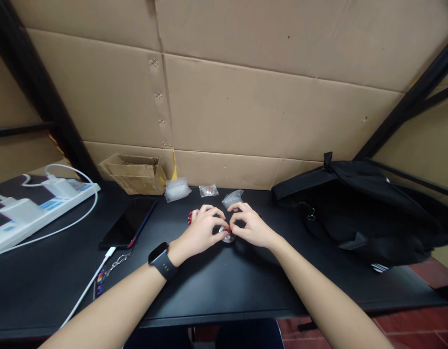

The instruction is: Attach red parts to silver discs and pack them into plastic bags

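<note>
My left hand (204,230), with a dark watch on its wrist, is closed in a pinch at the left edge of a small round silvery disc (228,238). Opposite it, my right hand (252,227) pinches at a small red piece (229,229) on top of the disc. The fingertips hide part of both, so the exact kind of item is unclear. A cluster of small red pieces (189,218) shows just beyond the left hand, partly covered by it. Behind the hands lie a clear packet with a similar round item (208,191) and a clear plastic bag (232,198).
An open cardboard box (136,177) and a stack of clear bags (177,189) stand at the back. Leftward are a phone (129,223), a white cable and a power strip (38,213). A black backpack (358,213) occupies the right side. Cardboard (267,111) walls the back.
</note>
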The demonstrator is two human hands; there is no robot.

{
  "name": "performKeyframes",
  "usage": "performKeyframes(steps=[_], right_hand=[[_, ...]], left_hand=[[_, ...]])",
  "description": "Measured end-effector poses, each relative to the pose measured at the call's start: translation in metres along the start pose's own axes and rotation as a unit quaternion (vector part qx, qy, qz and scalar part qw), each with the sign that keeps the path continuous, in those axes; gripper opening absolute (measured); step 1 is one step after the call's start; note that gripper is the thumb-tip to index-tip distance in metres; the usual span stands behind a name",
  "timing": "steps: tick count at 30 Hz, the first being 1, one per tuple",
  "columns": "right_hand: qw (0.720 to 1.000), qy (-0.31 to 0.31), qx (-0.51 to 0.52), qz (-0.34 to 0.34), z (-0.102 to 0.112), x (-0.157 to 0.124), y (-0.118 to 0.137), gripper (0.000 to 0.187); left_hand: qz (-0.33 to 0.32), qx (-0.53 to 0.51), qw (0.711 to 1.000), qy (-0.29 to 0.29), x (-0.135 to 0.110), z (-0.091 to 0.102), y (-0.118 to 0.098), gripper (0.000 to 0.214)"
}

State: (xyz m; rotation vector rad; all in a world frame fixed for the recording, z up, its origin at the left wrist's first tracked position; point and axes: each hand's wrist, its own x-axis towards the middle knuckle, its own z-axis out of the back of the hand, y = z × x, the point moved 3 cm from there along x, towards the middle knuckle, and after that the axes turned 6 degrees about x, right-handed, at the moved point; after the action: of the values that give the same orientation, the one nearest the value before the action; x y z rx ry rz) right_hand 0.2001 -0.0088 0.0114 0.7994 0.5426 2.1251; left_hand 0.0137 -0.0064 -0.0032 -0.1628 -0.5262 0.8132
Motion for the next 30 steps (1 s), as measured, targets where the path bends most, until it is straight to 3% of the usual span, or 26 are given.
performKeyframes(steps=[7,12,17,22,30], right_hand=[[1.000,0.022,-0.018,0.013,0.002,0.001,-0.004,0.009],[0.987,-0.010,-0.157,-0.037,0.018,0.001,-0.026,0.007],[0.969,0.029,-0.239,-0.057,0.020,0.000,-0.042,0.020],[0.966,0.036,-0.245,-0.081,0.017,0.002,-0.047,0.027],[0.971,-0.017,-0.227,-0.073,0.020,0.003,-0.050,0.033]], left_hand=[[-0.015,-0.032,0.999,0.032,0.000,-0.010,0.003,0.006],[-0.025,-0.026,0.999,0.040,0.000,-0.009,-0.001,0.006],[-0.025,-0.007,0.999,0.031,-0.001,-0.001,-0.003,0.007],[-0.010,0.009,1.000,0.013,-0.002,0.006,0.003,0.007],[0.025,0.038,0.999,-0.024,-0.001,0.014,0.024,0.012]])
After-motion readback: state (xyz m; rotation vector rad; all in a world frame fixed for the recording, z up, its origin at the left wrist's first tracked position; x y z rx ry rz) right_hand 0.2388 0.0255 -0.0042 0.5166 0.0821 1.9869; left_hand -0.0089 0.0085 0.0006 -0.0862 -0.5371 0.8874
